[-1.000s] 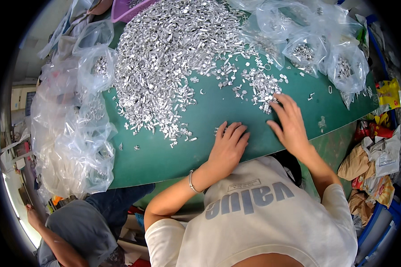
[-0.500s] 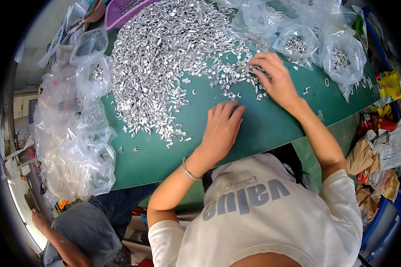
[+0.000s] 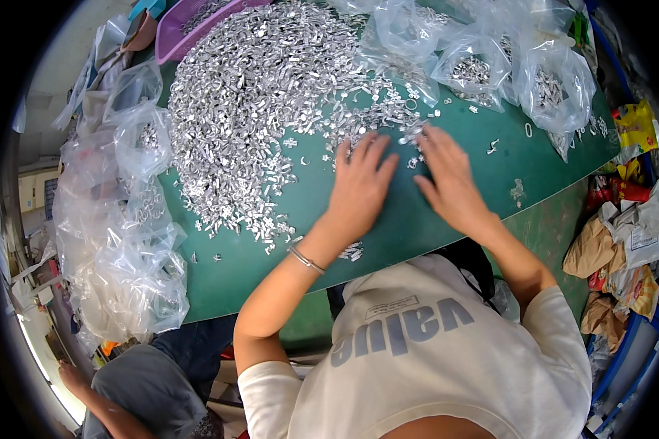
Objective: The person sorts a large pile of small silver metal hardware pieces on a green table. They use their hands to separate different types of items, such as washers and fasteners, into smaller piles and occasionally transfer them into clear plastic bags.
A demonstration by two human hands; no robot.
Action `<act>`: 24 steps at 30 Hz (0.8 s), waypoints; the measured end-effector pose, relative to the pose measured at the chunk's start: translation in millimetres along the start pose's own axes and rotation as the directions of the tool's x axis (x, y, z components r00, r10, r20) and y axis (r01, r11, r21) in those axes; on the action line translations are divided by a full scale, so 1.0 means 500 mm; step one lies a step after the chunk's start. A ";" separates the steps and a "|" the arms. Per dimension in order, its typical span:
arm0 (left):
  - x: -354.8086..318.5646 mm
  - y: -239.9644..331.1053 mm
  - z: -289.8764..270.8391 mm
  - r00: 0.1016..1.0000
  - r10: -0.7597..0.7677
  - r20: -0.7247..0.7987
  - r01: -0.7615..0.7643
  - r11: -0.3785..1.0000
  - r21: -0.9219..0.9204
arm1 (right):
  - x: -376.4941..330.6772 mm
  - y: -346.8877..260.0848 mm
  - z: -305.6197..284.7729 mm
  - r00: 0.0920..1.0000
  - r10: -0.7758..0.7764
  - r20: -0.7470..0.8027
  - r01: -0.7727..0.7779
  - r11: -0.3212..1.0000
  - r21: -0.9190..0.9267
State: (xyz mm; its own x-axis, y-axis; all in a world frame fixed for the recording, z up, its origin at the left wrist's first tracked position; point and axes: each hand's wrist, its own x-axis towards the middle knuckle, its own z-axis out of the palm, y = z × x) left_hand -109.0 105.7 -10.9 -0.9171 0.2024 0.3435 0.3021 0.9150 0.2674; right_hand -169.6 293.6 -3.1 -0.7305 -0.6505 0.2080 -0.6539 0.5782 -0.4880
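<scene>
A wide heap of small silver metal pieces (image 3: 234,110) covers the far left and middle of the green table (image 3: 447,216). Loose pieces (image 3: 377,117) spread out from its right side. My left hand (image 3: 360,181) is open, palm down, its spread fingertips at the near edge of these loose pieces. Beside it on the right, my right hand (image 3: 450,175) is also open and slightly blurred, with fingertips by a few scattered pieces and the thumb apart. Neither hand visibly grips anything. A small cluster of pieces (image 3: 351,252) lies near the front edge, by my left wrist.
Clear plastic bags of metal pieces (image 3: 553,88) stand at the far right. More clear bags (image 3: 135,241) line the left edge. A purple basin (image 3: 170,36) sits at the far left. Another person's knee (image 3: 143,388) is at lower left; paper and plastic packaging (image 3: 593,245) lies at right.
My left hand has moved forward to the loose pieces. My right hand has come back nearer me, off the pieces it was over. A small cluster now shows near the front edge.
</scene>
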 end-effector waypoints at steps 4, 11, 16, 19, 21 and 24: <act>-0.001 0.015 -0.009 0.988 -0.154 0.001 0.154 0.988 0.020 | 0.047 -0.013 -0.004 0.959 0.125 0.255 -0.278 0.594 0.755; 0.029 0.044 0.017 0.999 0.045 0.027 -0.043 0.997 -0.070 | 0.074 0.038 -0.025 0.972 0.233 -0.006 -0.181 0.771 0.610; 0.029 -0.037 -0.001 0.995 -0.103 0.004 0.103 0.994 0.048 | 0.061 0.065 -0.067 0.978 0.210 0.011 -0.200 0.911 0.360; -0.002 -0.054 -0.022 0.991 -0.131 -0.029 0.131 0.991 0.006 | 0.055 0.083 -0.062 0.977 0.211 -0.024 -0.192 0.927 0.321; 0.005 -0.035 -0.028 0.987 -0.157 -0.033 0.154 0.985 -0.078 | 0.068 0.083 -0.045 0.985 0.139 -0.106 -0.107 0.959 0.264; 0.047 -0.013 -0.012 0.983 -0.174 -0.066 0.164 0.977 -0.139 | 0.100 0.062 -0.027 0.987 0.019 -0.161 -0.017 1.000 0.013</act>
State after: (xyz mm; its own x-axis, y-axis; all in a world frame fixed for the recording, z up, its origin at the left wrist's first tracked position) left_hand -130.9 102.6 0.9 -0.9365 0.0165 0.3503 0.1812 0.8781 0.4429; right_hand -229.4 285.6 3.7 -0.7652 -0.5514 0.3324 -0.6384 0.5828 -0.5028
